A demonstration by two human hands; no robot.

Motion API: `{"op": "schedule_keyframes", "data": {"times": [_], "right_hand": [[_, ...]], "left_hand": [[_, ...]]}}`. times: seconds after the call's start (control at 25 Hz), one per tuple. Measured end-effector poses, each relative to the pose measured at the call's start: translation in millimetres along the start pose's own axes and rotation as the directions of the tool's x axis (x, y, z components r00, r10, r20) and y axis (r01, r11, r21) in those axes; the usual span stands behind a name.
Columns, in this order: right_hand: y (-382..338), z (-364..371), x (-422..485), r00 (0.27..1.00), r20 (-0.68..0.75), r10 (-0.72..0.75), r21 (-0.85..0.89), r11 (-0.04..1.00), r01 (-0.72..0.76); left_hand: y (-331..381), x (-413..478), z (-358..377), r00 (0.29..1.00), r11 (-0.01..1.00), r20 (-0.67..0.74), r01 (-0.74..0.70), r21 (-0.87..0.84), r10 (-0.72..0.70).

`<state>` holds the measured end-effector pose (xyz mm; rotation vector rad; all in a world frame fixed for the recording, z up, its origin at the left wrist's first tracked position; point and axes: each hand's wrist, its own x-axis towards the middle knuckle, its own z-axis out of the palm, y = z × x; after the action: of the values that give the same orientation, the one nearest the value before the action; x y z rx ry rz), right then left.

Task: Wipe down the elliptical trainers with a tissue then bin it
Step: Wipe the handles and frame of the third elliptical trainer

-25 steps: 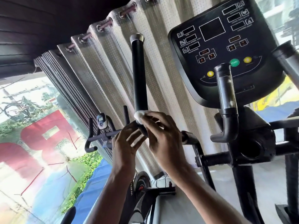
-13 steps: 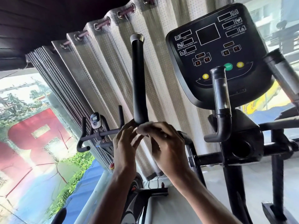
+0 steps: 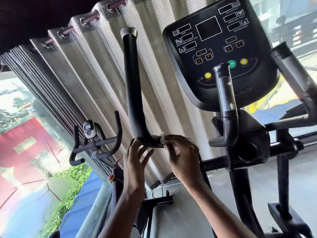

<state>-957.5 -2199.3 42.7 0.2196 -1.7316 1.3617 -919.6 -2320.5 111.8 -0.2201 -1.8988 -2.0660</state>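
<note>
The elliptical trainer's tall black left handle (image 3: 131,79) rises in the middle and bends right at its base. My right hand (image 3: 182,158) pinches a small white tissue (image 3: 162,137) against that bend, at the lower end of the foam grip. My left hand (image 3: 136,162) is just below the bend with its fingers spread and loosely curved, fingertips touching the underside of the handle. The black console (image 3: 216,48) with yellow and green buttons stands to the right, a short curved grip (image 3: 225,103) in front of it.
A grey curtain (image 3: 96,69) hangs behind the handle, with a window to its left. An exercise bike's handlebar (image 3: 96,143) with a small display stands at the left. The trainer's right handle (image 3: 295,73) and frame bars fill the right side.
The tissue and my right hand have slid down the handle and round onto its bend to the right. My left hand has loosened from the handle and opened its fingers.
</note>
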Motion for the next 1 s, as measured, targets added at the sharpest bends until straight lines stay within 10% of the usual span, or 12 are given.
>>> {"op": "schedule_keyframes", "data": {"times": [0.48, 0.72, 1.0], "right_hand": [[109.4, 17.8, 33.9, 0.973, 0.151, 0.174, -0.293, 0.948, -0.124], [123.8, 20.3, 46.9, 0.917, 0.380, 0.122, -0.458, 0.886, 0.073], [118.7, 14.3, 26.1, 0.975, 0.169, 0.145, -0.502, 0.864, -0.042]], "left_hand": [[-62.2, 13.0, 19.7, 1.000, 0.972, 0.019, -0.026, 0.234, 0.022], [-66.2, 23.1, 26.5, 1.000, 0.937, 0.006, -0.005, 0.349, 0.003], [-68.2, 25.3, 25.8, 1.000, 0.931, 0.001, -0.017, 0.365, 0.018]]}}
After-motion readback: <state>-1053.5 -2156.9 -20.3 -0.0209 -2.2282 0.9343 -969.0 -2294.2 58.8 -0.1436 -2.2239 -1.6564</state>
